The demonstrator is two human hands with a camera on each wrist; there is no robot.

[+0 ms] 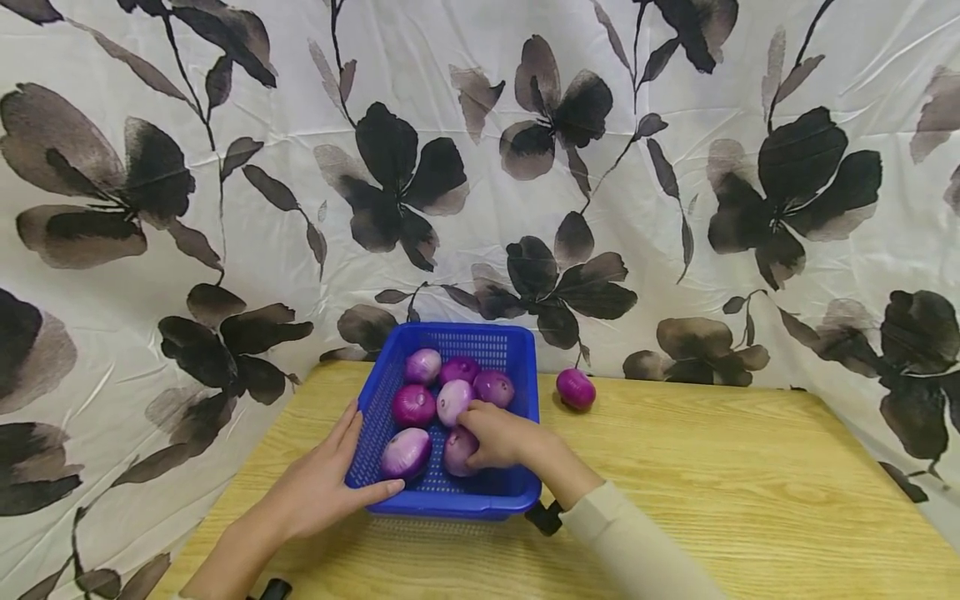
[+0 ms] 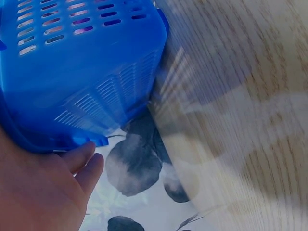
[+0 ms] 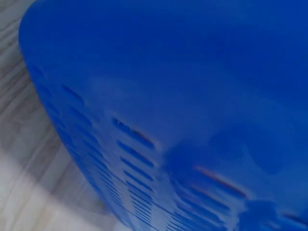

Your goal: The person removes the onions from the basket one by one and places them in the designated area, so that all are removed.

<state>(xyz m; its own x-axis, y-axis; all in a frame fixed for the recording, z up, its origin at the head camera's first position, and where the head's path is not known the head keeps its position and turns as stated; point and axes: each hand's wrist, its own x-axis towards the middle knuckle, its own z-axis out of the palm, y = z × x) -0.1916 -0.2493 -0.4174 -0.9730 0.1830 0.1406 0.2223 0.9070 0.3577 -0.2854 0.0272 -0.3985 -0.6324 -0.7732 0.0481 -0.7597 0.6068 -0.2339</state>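
Head view: a blue basket (image 1: pixel 450 417) of purple onions sits on a wooden table (image 1: pixel 712 483). The right hand (image 1: pixel 498 435) reaches in from the near side, fingers curled around an onion (image 1: pixel 456 454) at the basket's near edge. The left hand (image 1: pixel 322 483) lies flat against the basket's left wall, fingers straight. One loose onion (image 1: pixel 576 388) lies on the table just right of the basket; no obstacle stands between.

Left wrist view: straight fingers (image 2: pixel 82 161) touch the basket's rim (image 2: pixel 72 142); floral cloth (image 2: pixel 134 163) beyond.

Right wrist view: only the blurred basket wall (image 3: pixel 192 120); hand unseen.
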